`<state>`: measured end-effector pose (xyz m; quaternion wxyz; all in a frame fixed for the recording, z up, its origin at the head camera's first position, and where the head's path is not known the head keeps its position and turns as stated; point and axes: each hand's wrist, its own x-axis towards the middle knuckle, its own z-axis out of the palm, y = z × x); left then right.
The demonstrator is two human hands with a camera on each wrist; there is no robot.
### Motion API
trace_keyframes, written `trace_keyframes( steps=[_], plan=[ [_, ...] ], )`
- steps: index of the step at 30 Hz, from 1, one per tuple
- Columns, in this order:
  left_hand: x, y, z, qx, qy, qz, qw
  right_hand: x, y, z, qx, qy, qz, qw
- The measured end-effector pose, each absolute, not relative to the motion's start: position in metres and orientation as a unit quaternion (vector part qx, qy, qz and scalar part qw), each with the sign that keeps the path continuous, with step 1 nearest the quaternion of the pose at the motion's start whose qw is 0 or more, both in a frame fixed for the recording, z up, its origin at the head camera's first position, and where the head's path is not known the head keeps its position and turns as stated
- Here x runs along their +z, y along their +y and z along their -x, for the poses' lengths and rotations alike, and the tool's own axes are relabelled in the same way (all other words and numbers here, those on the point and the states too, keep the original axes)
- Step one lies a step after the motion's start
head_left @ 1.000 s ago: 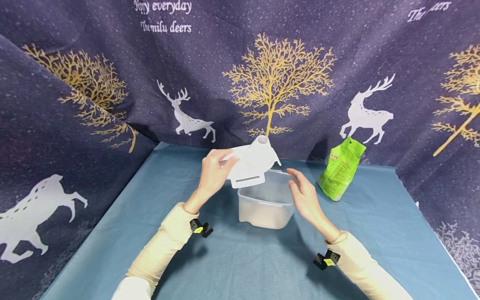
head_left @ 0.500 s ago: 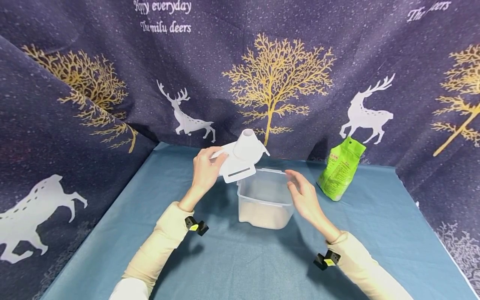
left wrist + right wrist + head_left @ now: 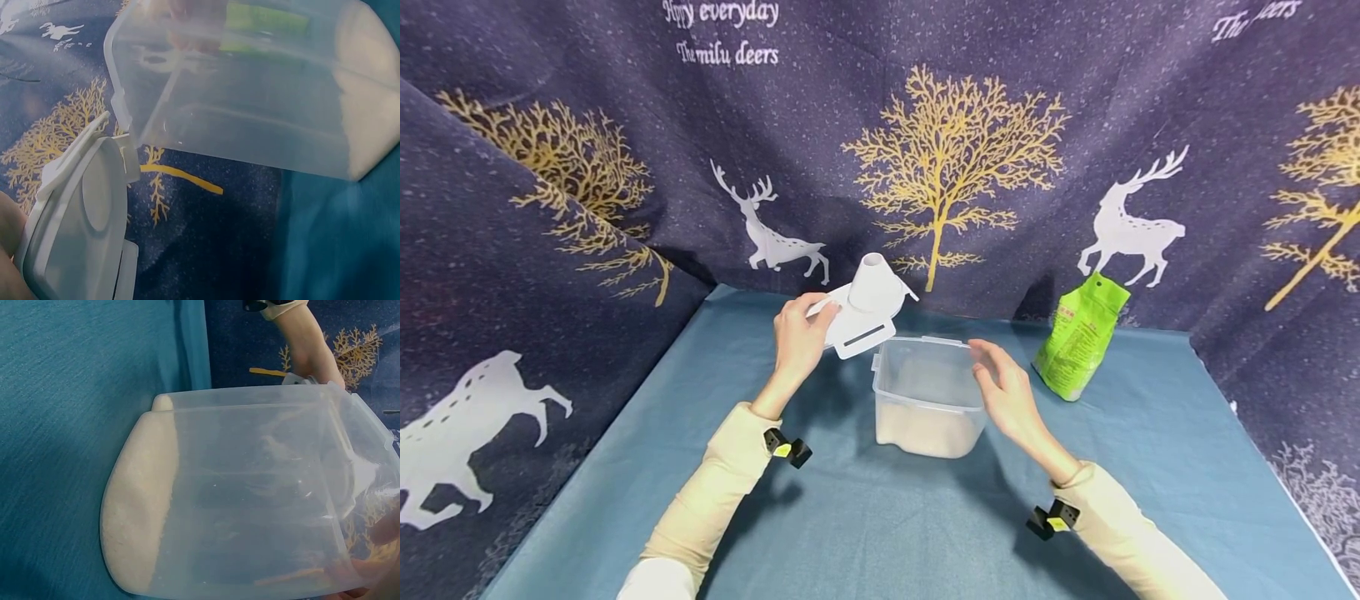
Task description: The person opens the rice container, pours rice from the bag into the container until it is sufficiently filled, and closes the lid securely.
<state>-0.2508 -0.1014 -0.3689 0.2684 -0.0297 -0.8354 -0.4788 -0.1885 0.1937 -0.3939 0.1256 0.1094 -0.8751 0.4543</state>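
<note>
A clear plastic container [image 3: 928, 392] stands on the teal tablecloth with a layer of white grains [image 3: 925, 429] in its bottom. My left hand [image 3: 796, 333] grips a white lid [image 3: 859, 321] with a raised round spout, held tilted in the air just left of and behind the container. In the left wrist view the lid [image 3: 75, 219] hangs beside the container [image 3: 250, 94]. My right hand [image 3: 1003, 392] lies with relaxed fingers against the container's right rim. The right wrist view shows the container [image 3: 250, 500], the grains [image 3: 137, 512] and my fingertips [image 3: 389, 534] at its edge.
A green pouch [image 3: 1081, 333] stands upright to the right of the container, near the back. The teal cloth [image 3: 887, 517] covers the table. Dark blue curtains with deer and trees [image 3: 955, 167] close in the back and both sides.
My left hand has carried the lid leftward and back, off the top of the container. The right hand and the container have stayed put.
</note>
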Motion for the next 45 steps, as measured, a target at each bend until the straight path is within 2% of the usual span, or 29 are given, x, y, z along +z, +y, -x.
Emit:
trace_keyframes(
  steps=[25,38,45],
  plan=[
    [-0.384,-0.117,0.262,-0.477,-0.842,-0.023,0.252,-0.395,0.195,0.19,0.459,-0.87,-0.117,0.133],
    [-0.401,-0.133,0.264,-0.478,-0.853,-0.058,0.203,-0.396,0.195,0.189,0.463,-0.868,-0.116,0.137],
    [-0.406,-0.138,0.266,-0.47,-0.856,-0.067,0.202,-0.397,0.195,0.191,0.465,-0.867,-0.119,0.138]
  ],
)
